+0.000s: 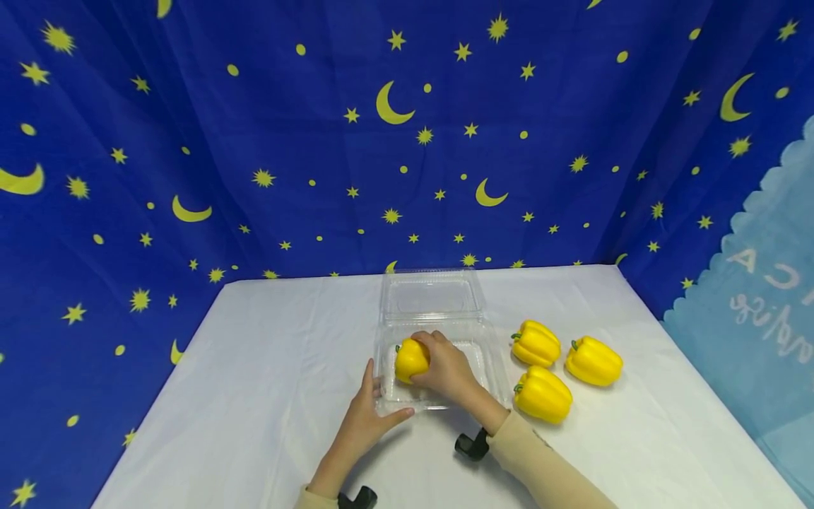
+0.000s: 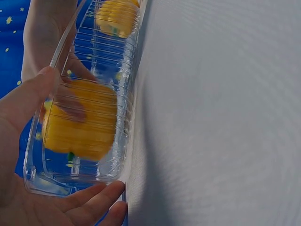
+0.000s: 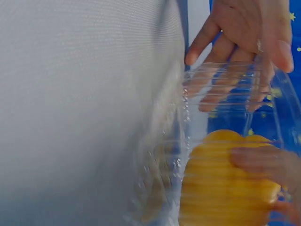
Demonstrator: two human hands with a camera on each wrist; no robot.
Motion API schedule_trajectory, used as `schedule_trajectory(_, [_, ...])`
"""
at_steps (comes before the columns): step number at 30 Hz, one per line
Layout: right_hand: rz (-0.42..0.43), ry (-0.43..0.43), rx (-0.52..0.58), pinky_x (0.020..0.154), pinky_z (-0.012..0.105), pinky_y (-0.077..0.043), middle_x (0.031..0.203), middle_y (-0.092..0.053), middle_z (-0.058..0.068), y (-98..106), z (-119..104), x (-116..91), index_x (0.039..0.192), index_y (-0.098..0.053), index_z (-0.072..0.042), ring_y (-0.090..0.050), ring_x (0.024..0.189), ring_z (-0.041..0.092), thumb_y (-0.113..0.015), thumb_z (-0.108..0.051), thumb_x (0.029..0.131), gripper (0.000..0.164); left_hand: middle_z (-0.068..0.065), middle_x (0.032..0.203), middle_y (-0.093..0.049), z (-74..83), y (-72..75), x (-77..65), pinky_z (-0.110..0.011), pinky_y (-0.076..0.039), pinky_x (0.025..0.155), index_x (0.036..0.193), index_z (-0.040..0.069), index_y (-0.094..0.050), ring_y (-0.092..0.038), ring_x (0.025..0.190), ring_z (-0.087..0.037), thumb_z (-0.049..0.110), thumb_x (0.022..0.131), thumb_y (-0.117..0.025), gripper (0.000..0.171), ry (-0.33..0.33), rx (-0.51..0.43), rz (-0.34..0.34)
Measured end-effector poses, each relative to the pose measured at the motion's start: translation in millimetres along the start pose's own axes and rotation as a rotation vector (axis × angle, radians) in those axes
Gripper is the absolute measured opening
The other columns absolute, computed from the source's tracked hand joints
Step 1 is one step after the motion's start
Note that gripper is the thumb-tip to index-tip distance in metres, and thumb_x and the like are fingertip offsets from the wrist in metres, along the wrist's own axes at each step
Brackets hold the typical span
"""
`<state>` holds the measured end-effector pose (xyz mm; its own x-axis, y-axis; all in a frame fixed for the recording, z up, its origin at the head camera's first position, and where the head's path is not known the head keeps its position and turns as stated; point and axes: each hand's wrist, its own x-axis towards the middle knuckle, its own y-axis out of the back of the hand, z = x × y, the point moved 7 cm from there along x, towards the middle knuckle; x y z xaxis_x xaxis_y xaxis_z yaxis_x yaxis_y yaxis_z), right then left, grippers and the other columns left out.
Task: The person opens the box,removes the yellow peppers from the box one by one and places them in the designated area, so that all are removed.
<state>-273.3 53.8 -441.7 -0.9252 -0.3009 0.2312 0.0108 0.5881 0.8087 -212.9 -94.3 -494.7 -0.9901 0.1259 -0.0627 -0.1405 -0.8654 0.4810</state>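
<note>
A clear plastic clamshell container [image 1: 498,375] lies on the white table with its lid [image 1: 432,295] folded back, away from me. My right hand [image 1: 448,369] grips a yellow bell pepper [image 1: 407,362] inside the left half of the tray, green stem pointing left. Through the ribbed wall in the left wrist view, that pepper [image 2: 94,125] shows low in the tray. The left hand [image 1: 365,416] is spread around the near left corner of the container, thumb along the front side and the straight fingers by the left wall.
To the right of the container sit three more yellow bell peppers: one at the back [image 1: 537,343], one in front [image 1: 543,396] and one further right [image 1: 594,361]. A blue curtain [image 1: 331,141] with moons and stars hangs behind the white tabletop [image 1: 286,353]. Light-blue cloth [image 1: 757,297] hangs at the right.
</note>
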Motion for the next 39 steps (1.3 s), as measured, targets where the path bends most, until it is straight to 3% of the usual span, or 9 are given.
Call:
schedule_trajectory(8, [0.079, -0.049, 0.069, 0.074, 0.037, -0.053, 0.101, -0.064, 0.006, 20.3, 8.7, -10.5, 0.124, -0.059, -0.011, -0.061, 0.085, 0.018, -0.087, -0.025, 0.061, 0.070, -0.027, 0.145, -0.041, 0.6, -0.8, -1.0, -0.058, -0.041, 0.102, 0.152, 0.002, -0.003, -0.049, 0.126, -0.042, 0.041, 0.074, -0.079, 0.116, -0.009, -0.001, 0.005])
schedule_trajectory(15, [0.122, -0.102, 0.108, 0.083, 0.043, -0.053, 0.111, -0.064, 0.007, 48.3, 18.4, -24.9, 0.126, -0.058, -0.013, -0.061, 0.095, 0.021, -0.086, -0.023, 0.063, 0.070, -0.028, 0.143, -0.041, 0.1, -0.8, -0.5, -0.058, -0.041, 0.102, 0.152, 0.002, -0.004, -0.050, 0.125, -0.042, 0.040, 0.073, -0.080, 0.116, -0.013, 0.008, 0.018])
schedule_trajectory(28, [0.220, -0.165, 0.051, 0.088, 0.049, -0.051, 0.120, -0.062, 0.015, 125.4, 50.4, -58.7, 0.129, -0.054, -0.008, -0.060, 0.102, 0.030, -0.083, -0.022, 0.069, 0.068, -0.030, 0.142, -0.042, 3.8, 1.4, 0.4, -0.060, -0.040, 0.102, 0.151, -0.002, -0.003, -0.050, 0.124, -0.044, 0.038, 0.073, -0.080, 0.117, -0.034, 0.016, 0.025])
schedule_trajectory(39, [0.279, -0.294, 0.011, 0.091, 0.058, -0.047, 0.125, -0.057, 0.024, 161.2, 84.2, -92.2, 0.132, -0.050, -0.003, -0.055, 0.109, 0.039, -0.081, -0.017, 0.073, 0.069, -0.031, 0.143, -0.039, 1.3, 0.4, -1.4, -0.061, -0.040, 0.101, 0.152, 0.000, -0.002, -0.048, 0.125, -0.046, 0.040, 0.073, -0.080, 0.118, -0.021, 0.017, 0.015])
